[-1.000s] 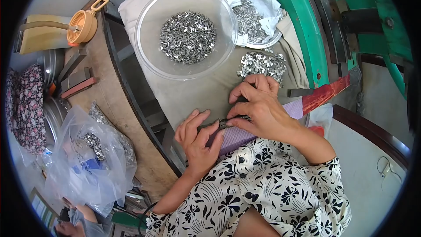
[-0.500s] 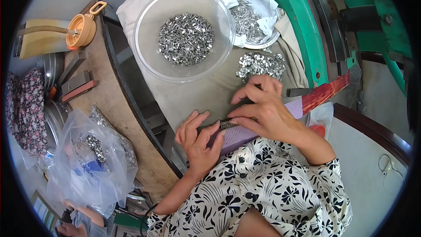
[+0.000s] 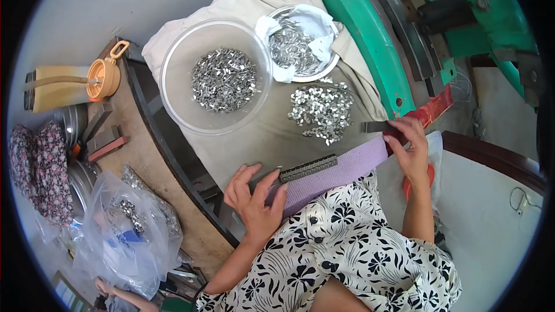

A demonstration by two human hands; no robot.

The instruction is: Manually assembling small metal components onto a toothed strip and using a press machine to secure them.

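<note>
A dark slotted metal bar (image 3: 308, 167) lies on a purple textured pad (image 3: 341, 176) in front of me. My left hand (image 3: 254, 202) is at the bar's left end, with index finger and thumb on either side of it. To the right, my right hand (image 3: 411, 147) has its thumb and fingers round the near end of a flat dark metal bar (image 3: 376, 127). A loose pile of small shiny metal pieces (image 3: 322, 107) lies on the cloth beyond the slotted bar.
A large clear plastic bowl (image 3: 169, 110) and a white cloth-lined bowl (image 3: 329, 72) hold small metal parts. Green machinery (image 3: 361, 40) stands at the right. A wooden bench (image 3: 139, 144) on the left carries an orange cup (image 3: 104, 80), metal blocks and a plastic bag (image 3: 124, 248).
My right hand has left the slotted bar, moved right and taken hold of the flat metal bar. My left hand stays by the slotted bar. The whole view has shifted.
</note>
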